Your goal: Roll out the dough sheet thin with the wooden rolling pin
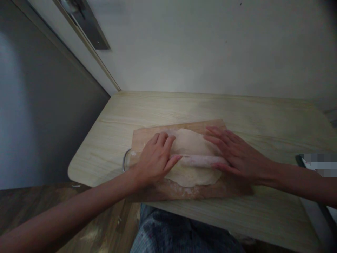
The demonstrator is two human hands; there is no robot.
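Observation:
A sheet of pale dough [193, 142] with an uneven edge lies spread on a wooden cutting board [181, 196]. Across the dough runs a slim, flour-dusted rolling pin [198, 161]. My left hand [156, 156] rests over its left end, palm down, with fingers stretched forward and the thumb pointing right along the pin. Over the right end lies my right hand [234, 151], its fingers extended and apart and its thumb on the near side. Both ends of the pin are hidden under my palms.
The board has a metal handle [126, 160] on its left side and loose flour near its front edge. It sits on a light wooden table [163, 107] against a white wall [200, 45]. A dark-edged object [326, 218], partly pixelated, stands at the right.

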